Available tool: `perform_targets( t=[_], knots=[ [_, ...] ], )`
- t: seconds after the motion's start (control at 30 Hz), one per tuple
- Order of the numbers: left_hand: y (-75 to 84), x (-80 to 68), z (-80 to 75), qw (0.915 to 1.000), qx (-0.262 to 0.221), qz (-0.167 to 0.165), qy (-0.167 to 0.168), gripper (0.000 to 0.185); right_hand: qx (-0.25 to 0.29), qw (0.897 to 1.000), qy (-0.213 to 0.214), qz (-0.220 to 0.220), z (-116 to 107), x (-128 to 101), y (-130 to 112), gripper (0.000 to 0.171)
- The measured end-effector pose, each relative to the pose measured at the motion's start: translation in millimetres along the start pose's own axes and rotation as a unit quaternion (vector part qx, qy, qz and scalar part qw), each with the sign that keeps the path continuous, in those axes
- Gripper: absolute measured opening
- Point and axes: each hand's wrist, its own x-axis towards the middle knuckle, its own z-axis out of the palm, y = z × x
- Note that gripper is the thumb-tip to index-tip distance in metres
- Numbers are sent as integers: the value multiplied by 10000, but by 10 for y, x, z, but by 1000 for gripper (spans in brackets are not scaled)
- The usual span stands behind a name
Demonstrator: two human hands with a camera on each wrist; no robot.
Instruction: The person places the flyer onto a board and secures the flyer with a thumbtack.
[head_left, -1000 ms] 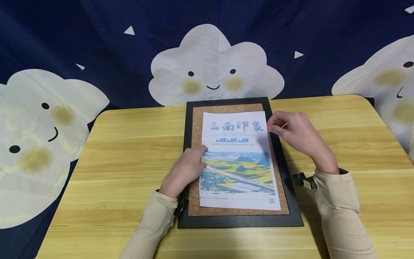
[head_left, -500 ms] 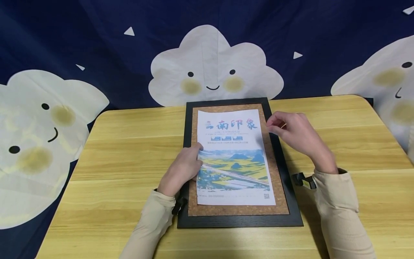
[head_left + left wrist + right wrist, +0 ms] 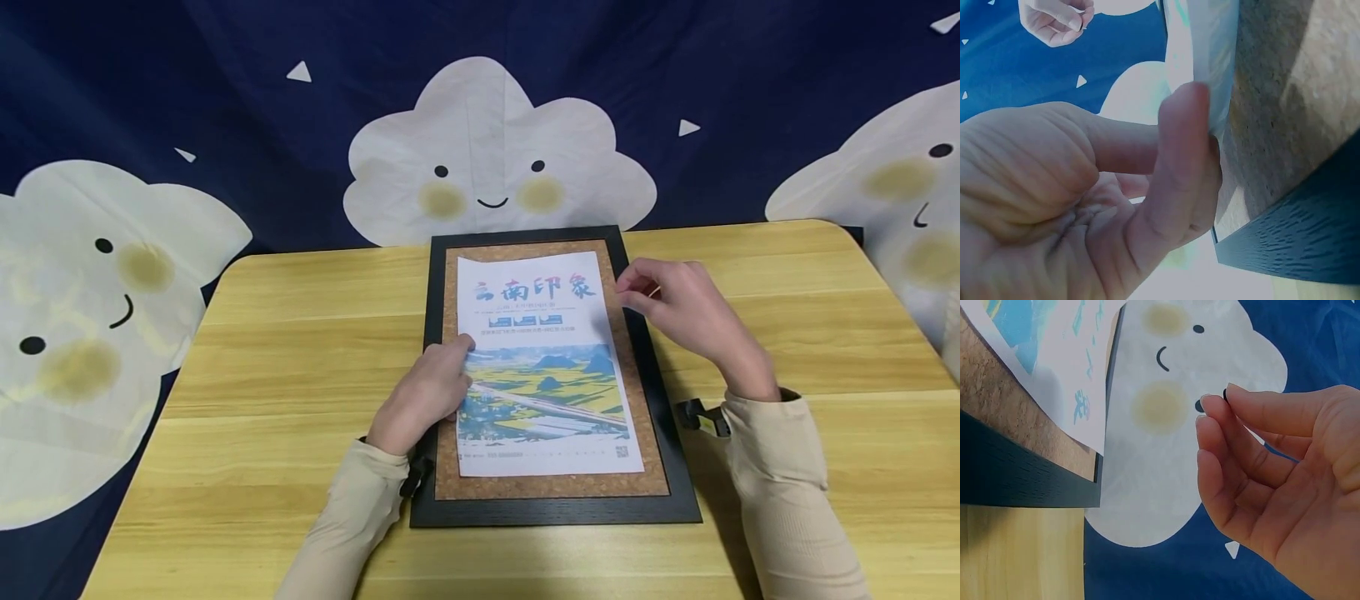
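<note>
A printed poster sheet (image 3: 540, 367) with coloured lettering and a landscape picture lies over the cork board (image 3: 645, 454), inside its black frame (image 3: 555, 512). My left hand (image 3: 426, 390) pinches the sheet's left edge near mid-height; the left wrist view shows finger and thumb at the paper (image 3: 1213, 56). My right hand (image 3: 678, 312) hovers by the frame's upper right side, apart from the sheet. Between its thumb and forefinger a small black thing (image 3: 1225, 394) shows in the right wrist view, mostly hidden by the fingertips, so its kind is unclear.
The framed board lies on a wooden table (image 3: 285, 375), close to its back edge. Behind the table hangs a dark blue cloth (image 3: 697, 67) with smiling white clouds (image 3: 487, 125). Both wrists wear small black devices.
The sheet has shifted left and slightly upward on the cork with my left hand, with a tiny move back right in the last half second. My right hand has barely moved.
</note>
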Motion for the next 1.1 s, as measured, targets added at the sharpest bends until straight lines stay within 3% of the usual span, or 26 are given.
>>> perform_targets(
  t=[0.13, 0.53, 0.63, 0.8, 0.87, 1.1],
  knots=[
    [-14, 3, 12, 9999, 107, 82, 97, 47, -10, 10000, 4, -11, 5, -1, -2, 6],
    [-50, 0, 33, 9936, 1029, 370, 285, 47, 29, 10000, -47, -3, 1, 14, -9, 6],
    [-35, -16, 41, 9886, 1396, 411, 383, 48, 34, 10000, -43, -2, 3, 13, -7, 6],
    [5, -24, 78, 9702, 2239, 768, 524, 56, -14, 10000, -5, -14, 7, 4, 1, 5],
    [20, -23, 97, 9658, 2378, 924, 458, 63, -32, 10000, 0, -24, 9, 3, 4, 5],
    [51, -17, 155, 9722, 2117, 963, -256, 71, -18, 10000, -26, -33, 13, 12, 4, 5]
  ],
)
